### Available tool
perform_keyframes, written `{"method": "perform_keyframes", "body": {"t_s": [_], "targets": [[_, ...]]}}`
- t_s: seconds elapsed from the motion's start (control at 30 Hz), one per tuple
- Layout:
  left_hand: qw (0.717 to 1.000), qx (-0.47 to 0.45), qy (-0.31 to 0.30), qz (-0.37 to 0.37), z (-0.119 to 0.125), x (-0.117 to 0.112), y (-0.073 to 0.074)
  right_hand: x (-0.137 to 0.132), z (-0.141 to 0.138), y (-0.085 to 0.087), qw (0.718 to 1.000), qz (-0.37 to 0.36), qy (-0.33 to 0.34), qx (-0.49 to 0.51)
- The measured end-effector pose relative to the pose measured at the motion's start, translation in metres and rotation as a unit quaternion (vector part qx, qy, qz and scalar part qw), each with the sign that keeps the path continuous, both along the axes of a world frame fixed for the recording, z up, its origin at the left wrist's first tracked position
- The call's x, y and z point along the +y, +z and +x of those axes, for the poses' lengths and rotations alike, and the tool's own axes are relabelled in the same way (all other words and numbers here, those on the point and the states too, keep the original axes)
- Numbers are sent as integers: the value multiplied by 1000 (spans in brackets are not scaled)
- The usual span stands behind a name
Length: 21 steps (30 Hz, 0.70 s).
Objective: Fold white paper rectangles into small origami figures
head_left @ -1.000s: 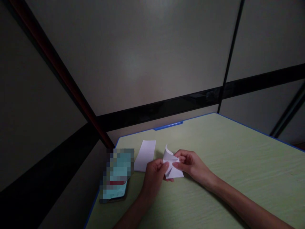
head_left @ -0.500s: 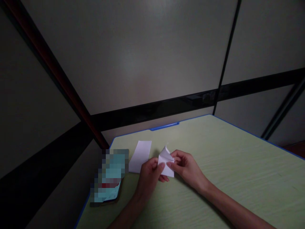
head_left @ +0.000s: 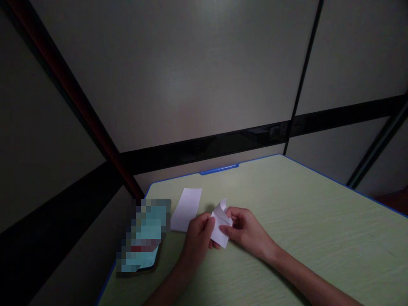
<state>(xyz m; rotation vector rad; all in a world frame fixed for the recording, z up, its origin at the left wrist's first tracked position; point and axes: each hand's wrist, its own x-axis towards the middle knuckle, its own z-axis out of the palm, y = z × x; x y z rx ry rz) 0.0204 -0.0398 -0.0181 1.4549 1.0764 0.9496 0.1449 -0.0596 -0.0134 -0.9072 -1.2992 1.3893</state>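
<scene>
A small piece of folded white paper (head_left: 220,236) is held between both hands just above the table. My left hand (head_left: 199,233) grips its left side, thumb on top and fingers underneath. My right hand (head_left: 245,225) pinches the right side, its thumb lying on the paper near the middle crease. The upper part of the paper stands up as a pointed, partly curled flap. Behind my left hand lies a flat white sheet of paper (head_left: 187,206) on the table, partly covered by that hand.
A phone (head_left: 149,238) with a lit, pixelated screen lies at the table's left edge. The light green table (head_left: 306,221) has a blue rim and a blue handle strip (head_left: 219,169) at the back. Behind it stand grey panels (head_left: 204,85) with a black band.
The folded paper has turned, its lower corner now pointing more downward. Its upper flap has dropped and curls more. My right thumb has slid slightly left and down.
</scene>
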Motion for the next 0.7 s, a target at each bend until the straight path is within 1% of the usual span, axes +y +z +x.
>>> {"method": "perform_keyframes", "body": {"t_s": [0.1,0.3,0.37,0.43,0.57,0.63,0.7], "targets": [[1000,-5,-12,-9,-2,1,2,2,2,-3,1000,6,-14,-5],[999,-39,11,-18,-2,1,6,5,8,-3,999,9,-34,-37],[999,-37,2,-18,-1,2,5,5,9,-2,997,22,-53,-47],[999,-28,-17,-19,-1,2,3,5,8,-2,996,33,-75,-35],[999,-17,-36,-30,-1,2,1,5,4,-2,992,36,-114,31],[998,-13,-48,-31,-1,2,1,5,4,-2,993,19,-96,62],[997,-5,-64,-31,-2,2,-1,5,4,-2,995,-3,-71,68]]}}
